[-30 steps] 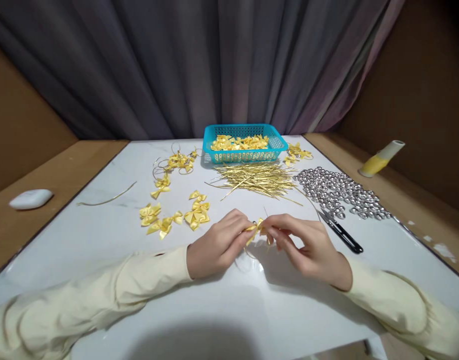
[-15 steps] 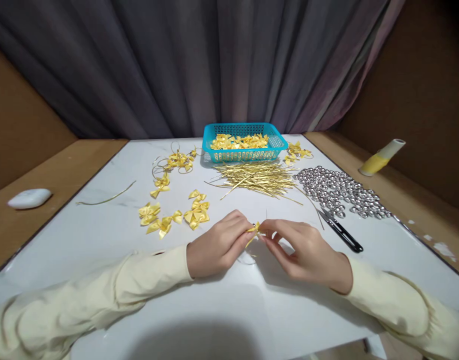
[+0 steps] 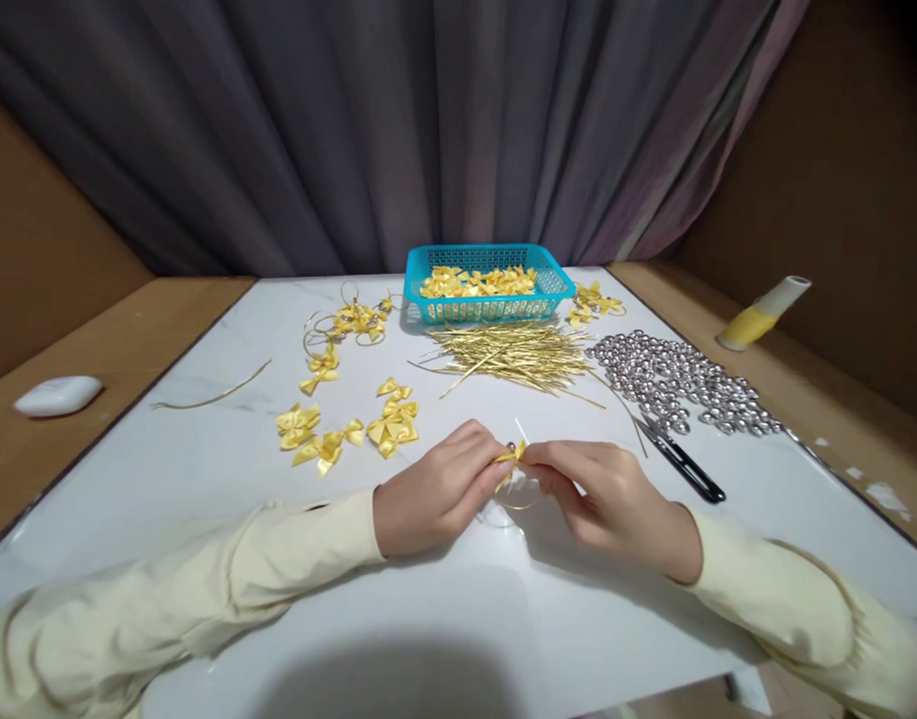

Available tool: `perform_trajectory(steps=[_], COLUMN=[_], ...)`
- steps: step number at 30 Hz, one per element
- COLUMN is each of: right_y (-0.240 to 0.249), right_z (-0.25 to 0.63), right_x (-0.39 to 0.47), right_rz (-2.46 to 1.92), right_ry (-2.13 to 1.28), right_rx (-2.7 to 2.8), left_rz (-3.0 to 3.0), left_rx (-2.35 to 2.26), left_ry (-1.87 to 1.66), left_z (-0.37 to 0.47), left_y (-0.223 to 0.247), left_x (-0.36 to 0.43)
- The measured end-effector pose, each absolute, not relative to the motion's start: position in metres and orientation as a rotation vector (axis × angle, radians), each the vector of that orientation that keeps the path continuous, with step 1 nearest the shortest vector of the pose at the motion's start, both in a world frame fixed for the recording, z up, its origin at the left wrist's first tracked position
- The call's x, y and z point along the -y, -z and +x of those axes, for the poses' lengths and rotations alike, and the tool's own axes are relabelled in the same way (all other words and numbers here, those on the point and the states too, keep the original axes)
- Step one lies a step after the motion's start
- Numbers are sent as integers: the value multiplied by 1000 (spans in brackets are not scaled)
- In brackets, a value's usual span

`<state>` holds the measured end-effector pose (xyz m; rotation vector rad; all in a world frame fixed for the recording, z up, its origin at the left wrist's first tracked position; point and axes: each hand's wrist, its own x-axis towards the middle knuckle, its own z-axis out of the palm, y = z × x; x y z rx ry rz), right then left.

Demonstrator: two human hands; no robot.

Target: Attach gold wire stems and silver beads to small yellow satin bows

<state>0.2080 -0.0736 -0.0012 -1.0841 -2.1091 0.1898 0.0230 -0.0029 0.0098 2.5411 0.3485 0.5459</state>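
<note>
Head view: left hand (image 3: 442, 489) and right hand (image 3: 621, 504) meet at a small yellow bow (image 3: 517, 452), partly hidden by their fingertips.
The left hand pinches the bow between thumb and forefinger, back of the hand up, its other fingers mostly out of sight; the right pinches at the bow's other side, wrist angled inward, its exact grip hard to make out. A silver bead (image 3: 510, 446) barely shows between them; a thin gold cord (image 3: 519, 507) loops just below, its ends unclear. Both sleeves (image 3: 301, 544) run out of frame.
</note>
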Motion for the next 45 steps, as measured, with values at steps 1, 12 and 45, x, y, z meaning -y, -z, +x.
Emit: perform_trajectory(steps=[1, 12, 45], right_y=[1, -5, -3], right_z=[208, 206, 200], right_x=[73, 72, 74], right_rz=[-1077, -1118, -1212], right_ry=[-193, -304, -560], right_rx=[2104, 2053, 2173], left_rz=[2543, 2512, 1599], left_rx=[-348, -328, -856], left_ry=[-545, -548, -863], left_z=[23, 23, 28], left_y=[-10, -9, -19], left_x=[3, 3, -10])
